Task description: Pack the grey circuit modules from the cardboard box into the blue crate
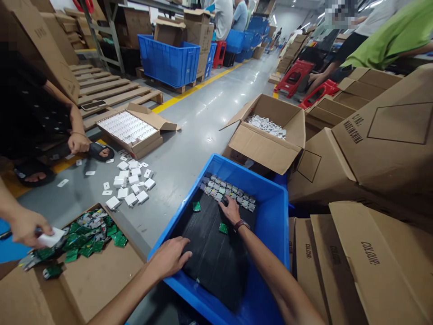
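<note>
My left hand (171, 258) rests on the near edge of a black tray (213, 257) lying inside a blue plastic crate (270, 216), fingers curled over the tray's rim. My right hand (231, 209), a watch on its wrist, reaches to the tray's far end and touches a row of several small grey electronic parts (226, 189); its fingers are bent down on them. Two loose green circuit boards (196, 206) lie on the tray, one just beside my right wrist.
Another person's hand (25, 225) at the left holds a white part over a cardboard box of green boards (91, 237). White adapters (130, 183) litter the floor. Open cartons (270, 135) and stacked cartons (372, 149) stand right. A seated person (34, 113) is at left.
</note>
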Available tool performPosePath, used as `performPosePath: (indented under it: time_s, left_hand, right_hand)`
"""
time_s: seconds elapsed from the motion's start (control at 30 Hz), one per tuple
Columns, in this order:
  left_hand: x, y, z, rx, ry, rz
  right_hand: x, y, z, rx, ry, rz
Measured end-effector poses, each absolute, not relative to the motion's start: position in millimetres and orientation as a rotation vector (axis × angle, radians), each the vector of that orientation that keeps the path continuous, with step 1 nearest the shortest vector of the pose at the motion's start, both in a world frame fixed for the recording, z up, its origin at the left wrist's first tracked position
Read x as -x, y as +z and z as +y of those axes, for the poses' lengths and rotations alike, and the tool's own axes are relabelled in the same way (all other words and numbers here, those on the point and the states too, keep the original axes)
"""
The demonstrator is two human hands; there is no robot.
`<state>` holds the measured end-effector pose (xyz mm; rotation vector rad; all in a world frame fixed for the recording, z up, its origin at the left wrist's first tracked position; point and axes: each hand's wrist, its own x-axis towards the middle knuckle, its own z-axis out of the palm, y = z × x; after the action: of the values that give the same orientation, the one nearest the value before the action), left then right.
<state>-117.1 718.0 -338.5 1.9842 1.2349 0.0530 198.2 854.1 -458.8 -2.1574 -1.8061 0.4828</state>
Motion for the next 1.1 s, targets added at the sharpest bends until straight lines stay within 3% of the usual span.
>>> performPosePath:
  time_s: [0.17, 0.57, 0.83, 1.1]
  left_hand:
    - [118, -340, 718, -1.98, 0.062, 1.225]
    - [118, -340, 719, -1.991, 0.04, 1.225]
    - [117, -337, 719, -1.989, 0.033, 1.234]
    - [117, -338, 719, -1.977, 0.055, 1.24]
  right_hand:
    - [-227, -453, 828, 2.364, 0.458, -1.902]
    - [-236, -459, 827, 2.287, 0.614, -1.793]
    - [-224, -467, 840, 2.166, 0.748, -1.333]
    - [-209, -477, 855, 2.098, 0.768, -1.24]
